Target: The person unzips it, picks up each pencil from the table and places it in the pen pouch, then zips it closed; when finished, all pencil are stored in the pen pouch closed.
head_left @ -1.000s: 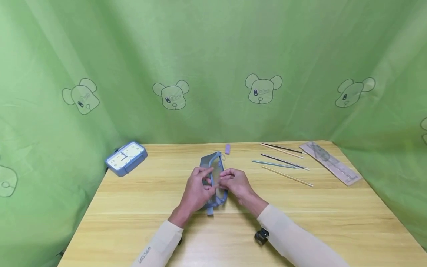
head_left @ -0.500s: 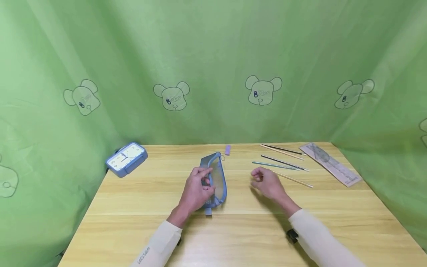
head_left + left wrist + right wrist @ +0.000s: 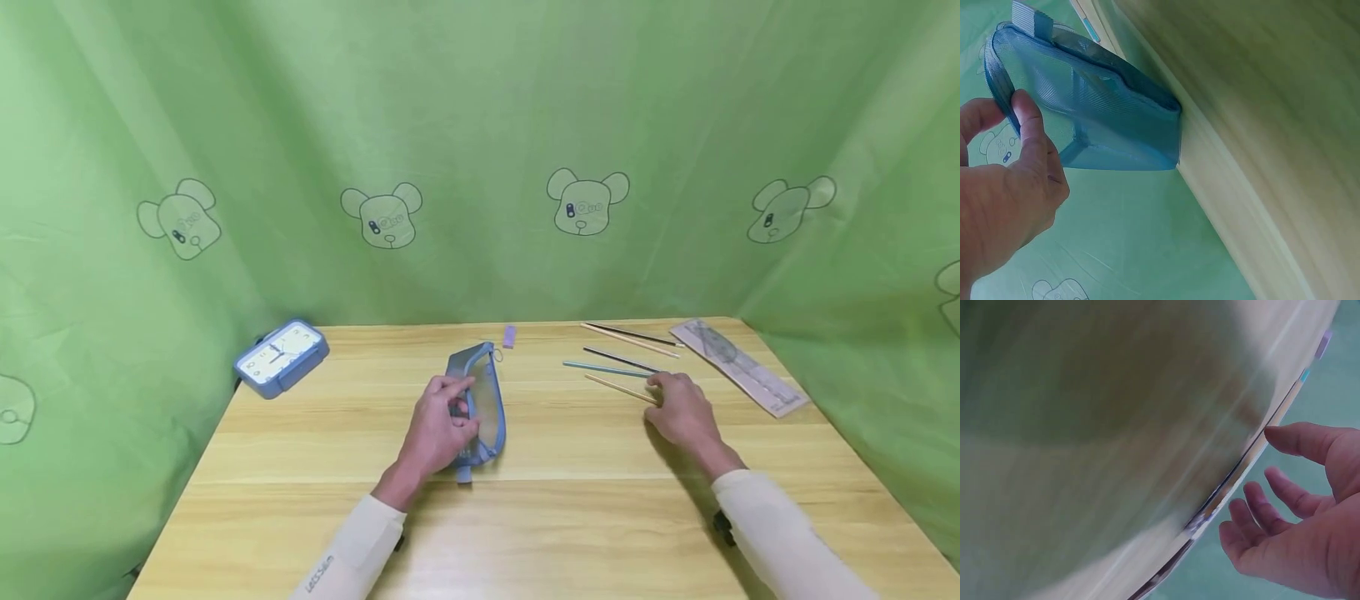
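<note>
A blue mesh pencil case [image 3: 497, 417] stands on the table with its zipped side gaping. My left hand [image 3: 435, 427] pinches its zipper edge between thumb and fingers, which the left wrist view shows closely on the case [image 3: 1116, 119]. Farther right, my right hand [image 3: 684, 412] is over the ends of several pencils. Among these are a plain wooden pencil [image 3: 617, 387], a teal one [image 3: 602, 367] and a dark one [image 3: 611, 356]. In the right wrist view that right hand [image 3: 1294, 512] has its thumb and fingers apart, with nothing held between them.
Behind the case lies a purple eraser [image 3: 509, 337]. Two more pencils [image 3: 633, 336] are at the back, beside a flat pack with a ruler [image 3: 738, 367] on the right. A blue clock [image 3: 282, 358] stands back left. Green curtain [image 3: 480, 100] surrounds the wooden table [image 3: 315, 500].
My right hand has left the pencil case and moved right to the pencils' ends. My left hand has stayed at the case's edge.
</note>
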A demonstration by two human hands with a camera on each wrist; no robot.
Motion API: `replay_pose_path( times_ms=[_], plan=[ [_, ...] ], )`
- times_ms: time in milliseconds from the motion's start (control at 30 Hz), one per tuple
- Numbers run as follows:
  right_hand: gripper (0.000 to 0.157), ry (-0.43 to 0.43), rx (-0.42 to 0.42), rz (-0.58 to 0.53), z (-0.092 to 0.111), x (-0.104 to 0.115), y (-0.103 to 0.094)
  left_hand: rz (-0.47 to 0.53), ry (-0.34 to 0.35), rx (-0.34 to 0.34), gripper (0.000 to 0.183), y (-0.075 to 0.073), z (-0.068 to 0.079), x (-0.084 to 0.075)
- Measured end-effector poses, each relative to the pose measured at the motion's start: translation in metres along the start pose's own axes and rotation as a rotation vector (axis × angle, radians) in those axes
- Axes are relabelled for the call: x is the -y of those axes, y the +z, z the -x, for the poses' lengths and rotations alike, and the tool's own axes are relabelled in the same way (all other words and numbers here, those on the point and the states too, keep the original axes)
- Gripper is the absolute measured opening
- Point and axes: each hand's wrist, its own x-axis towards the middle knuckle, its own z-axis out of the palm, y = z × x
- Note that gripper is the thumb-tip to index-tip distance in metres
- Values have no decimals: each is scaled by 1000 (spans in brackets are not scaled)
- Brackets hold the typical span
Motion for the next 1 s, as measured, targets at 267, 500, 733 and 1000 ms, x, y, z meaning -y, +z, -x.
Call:
replay_pose_path(
  times_ms=[267, 500, 733, 1000],
  plan=[
    [44, 3, 29, 14, -1, -8, -6, 5, -4, -5, 66, -1, -1, 1],
    [33, -28, 26, 3, 1, -8, -3, -3, 13, -7, 64, -1, -1, 1],
    [31, -36, 51, 1, 10, 0, -3, -16, 21, -10, 63, -1, 0, 2],
    [30, -25, 75, -22, 18, 8, -1, -20, 26, -13, 62, -2, -1, 3]
  ],
)
